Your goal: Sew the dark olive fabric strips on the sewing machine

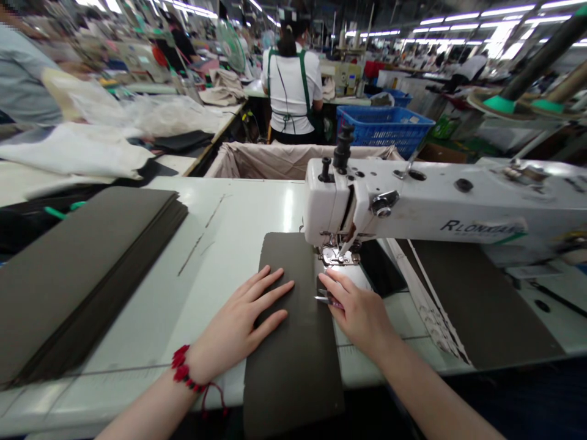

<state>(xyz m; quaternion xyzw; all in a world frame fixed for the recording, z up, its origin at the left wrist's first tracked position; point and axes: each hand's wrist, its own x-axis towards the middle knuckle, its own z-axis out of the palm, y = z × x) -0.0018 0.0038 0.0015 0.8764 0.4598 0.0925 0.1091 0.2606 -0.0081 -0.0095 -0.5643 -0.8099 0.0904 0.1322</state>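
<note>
A dark olive fabric panel lies lengthwise on the sewing table, its near end hanging over the front edge. Flat on its left part rests my left hand, fingers spread, with a red braided bracelet on the wrist. My right hand is closed round a pair of thread snips, whose blades point left over the panel's right edge. Those fingertips touch the panel close to the presser foot of a white sewing machine. The snips' handle is mostly covered by my fingers.
At left lies a thick stack of olive panels. Right of the needle are a dark phone-like slab and more panels with pale edges. Beyond the table stand a cloth-lined bin, a blue basket and a seated person.
</note>
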